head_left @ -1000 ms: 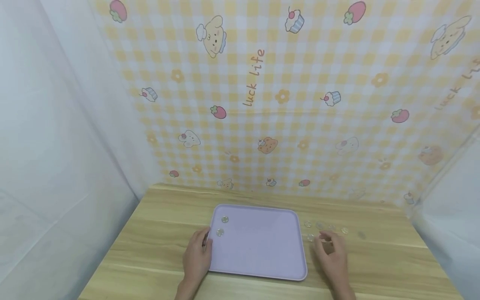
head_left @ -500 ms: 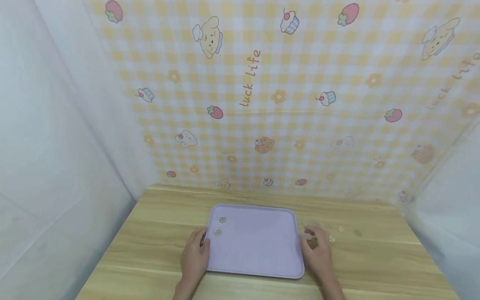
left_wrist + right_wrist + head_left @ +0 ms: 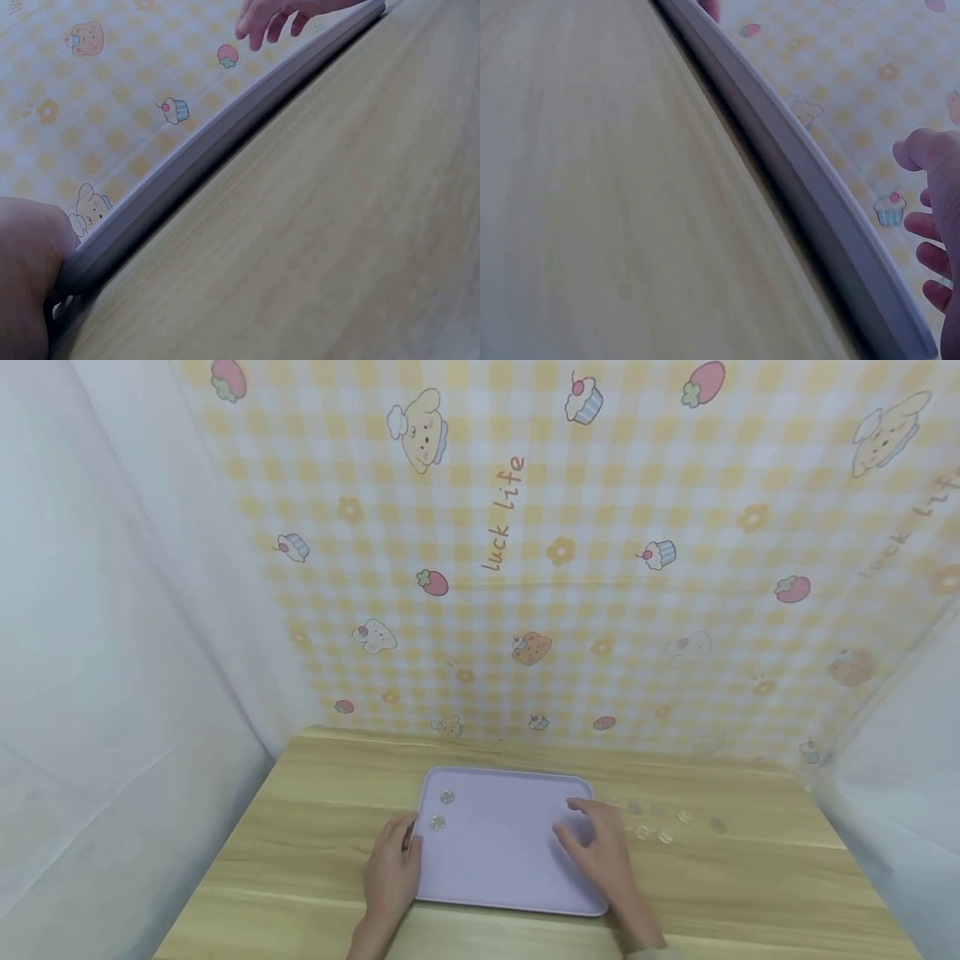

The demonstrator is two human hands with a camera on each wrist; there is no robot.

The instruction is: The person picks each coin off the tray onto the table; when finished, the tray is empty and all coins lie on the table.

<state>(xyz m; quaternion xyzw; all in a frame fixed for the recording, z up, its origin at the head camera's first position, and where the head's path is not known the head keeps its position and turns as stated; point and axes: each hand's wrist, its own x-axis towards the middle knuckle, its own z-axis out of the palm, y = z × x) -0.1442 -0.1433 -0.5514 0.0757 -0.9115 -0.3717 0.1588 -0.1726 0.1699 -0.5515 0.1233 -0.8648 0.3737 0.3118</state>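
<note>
A shallow lilac tray [image 3: 510, 860] lies on the wooden table. Its left edge is held by my left hand [image 3: 392, 867], thumb along the rim and fingers at the side; this hand [image 3: 26, 274] also shows at the tray's near corner in the left wrist view. Two clear round discs [image 3: 447, 797] sit in the tray's upper left. Over the tray's right part hovers my right hand [image 3: 600, 847], thumb and forefinger apart, nothing visible between them. In the right wrist view the same hand [image 3: 941, 217] has loosely bent fingers above the tray's rim [image 3: 810, 157].
Several similar clear discs [image 3: 684, 817] lie on the table [image 3: 750, 877] right of the tray, partly behind the right hand. A yellow checked cloth [image 3: 480, 635] hangs behind the table, with white sheets [image 3: 112, 652] at the sides.
My right hand has moved left from the discs on the table, across the tray's right rim, and its thumb and forefinger have spread. My left hand stays on the tray's edge.
</note>
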